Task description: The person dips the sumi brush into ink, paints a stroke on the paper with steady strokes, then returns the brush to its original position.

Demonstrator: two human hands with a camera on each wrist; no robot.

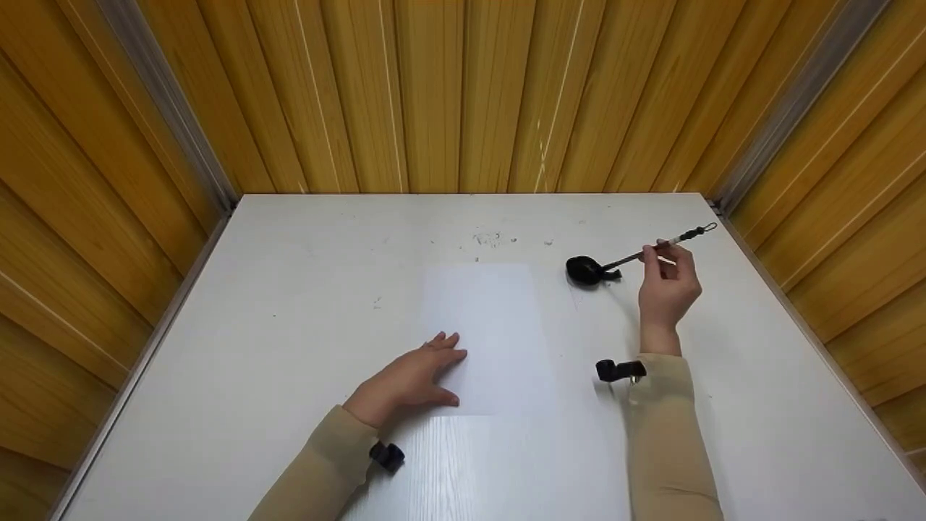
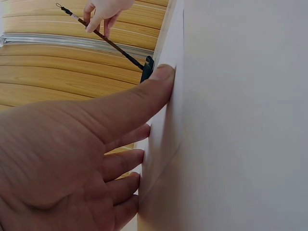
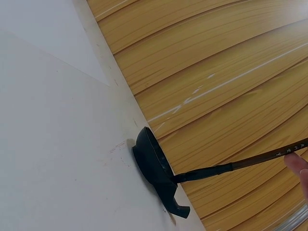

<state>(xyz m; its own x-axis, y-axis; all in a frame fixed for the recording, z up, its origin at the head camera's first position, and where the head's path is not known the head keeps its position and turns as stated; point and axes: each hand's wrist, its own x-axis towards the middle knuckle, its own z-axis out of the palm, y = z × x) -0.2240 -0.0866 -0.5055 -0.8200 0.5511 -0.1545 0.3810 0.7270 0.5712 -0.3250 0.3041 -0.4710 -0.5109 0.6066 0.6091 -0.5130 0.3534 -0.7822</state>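
the brush (image 1: 655, 250) is being pinched by the right hand (image 1: 669, 286), its tip in the dish (image 1: 584, 270); the paper (image 1: 492, 340) is being pressed by the left hand (image 1: 409, 380), fingers straight.

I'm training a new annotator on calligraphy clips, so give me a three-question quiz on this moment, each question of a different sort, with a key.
1. True or false: the left hand lies flat with its fingers on the edge of the white paper.
2. Multiple choice: where is the tip of the brush? A) on the paper, B) in the black ink dish, C) lifted in the air.
3. Fill in: the right hand pinches the brush near its ____ end, where a cord loop hangs.

Key
1. True.
2. B: the right wrist view shows the dark tip resting in the dish.
3. Upper, the end farthest from the dish.
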